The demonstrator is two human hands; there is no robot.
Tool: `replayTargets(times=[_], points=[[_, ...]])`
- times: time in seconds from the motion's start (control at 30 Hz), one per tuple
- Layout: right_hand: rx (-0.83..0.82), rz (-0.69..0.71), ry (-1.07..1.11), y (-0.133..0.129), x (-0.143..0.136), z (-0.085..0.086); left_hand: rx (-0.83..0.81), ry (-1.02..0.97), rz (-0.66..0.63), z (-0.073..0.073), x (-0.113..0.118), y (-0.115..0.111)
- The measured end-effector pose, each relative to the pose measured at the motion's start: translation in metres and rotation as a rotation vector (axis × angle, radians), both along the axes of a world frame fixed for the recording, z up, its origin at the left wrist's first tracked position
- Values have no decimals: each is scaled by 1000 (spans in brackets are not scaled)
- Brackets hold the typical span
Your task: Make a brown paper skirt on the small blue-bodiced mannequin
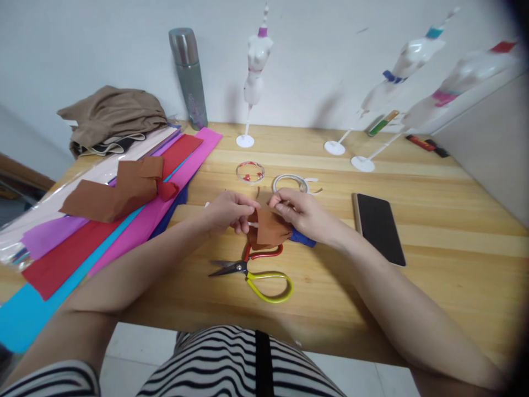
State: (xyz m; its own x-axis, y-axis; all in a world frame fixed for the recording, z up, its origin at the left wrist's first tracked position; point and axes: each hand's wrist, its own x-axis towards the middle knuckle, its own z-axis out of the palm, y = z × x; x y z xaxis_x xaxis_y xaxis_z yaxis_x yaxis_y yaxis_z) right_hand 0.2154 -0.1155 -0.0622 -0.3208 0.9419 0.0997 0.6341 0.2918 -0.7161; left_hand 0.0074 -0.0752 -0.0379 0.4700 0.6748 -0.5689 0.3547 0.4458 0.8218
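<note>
A brown crepe paper piece [270, 229] is wrapped loosely around something slim and white, of which only a short end shows at its left opening. My left hand [231, 212] pinches the paper's upper left edge between thumb and fingers. Over its upper right part, my right hand [301, 212] is closed with bent fingers at the paper's top edge; the exact grip is partly hidden. From beneath this hand a crumpled blue piece [303, 237] sticks out. Just below the paper lie scissors [243, 267] with one red and one yellow handle, blades slightly apart, pointing left.
Coloured crepe sheets [124, 220] and a folded brown cloth [113, 116] cover the left side. Behind stand a flask [189, 80] and white mannequins [254, 69] on stands. A tape roll [290, 179], a clear ring [250, 172] and a phone [380, 227] lie nearby.
</note>
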Motion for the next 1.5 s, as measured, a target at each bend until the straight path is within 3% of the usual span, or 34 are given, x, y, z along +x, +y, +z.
replayTargets(times=[0.27, 0.9, 1.27, 1.5], points=[[-75, -21, -3, 2, -6, -7, -18, -52, 11, -3, -1, 1], [-154, 37, 114, 1, 5, -6, -52, -38, 66, -4, 0, 0], [-186, 36, 159, -3, 8, -7, 1, 35, 18, -4, 1, -3], [-8, 48, 154, -12, 5, -1, -66, -79, 165, 4, 4, -13]])
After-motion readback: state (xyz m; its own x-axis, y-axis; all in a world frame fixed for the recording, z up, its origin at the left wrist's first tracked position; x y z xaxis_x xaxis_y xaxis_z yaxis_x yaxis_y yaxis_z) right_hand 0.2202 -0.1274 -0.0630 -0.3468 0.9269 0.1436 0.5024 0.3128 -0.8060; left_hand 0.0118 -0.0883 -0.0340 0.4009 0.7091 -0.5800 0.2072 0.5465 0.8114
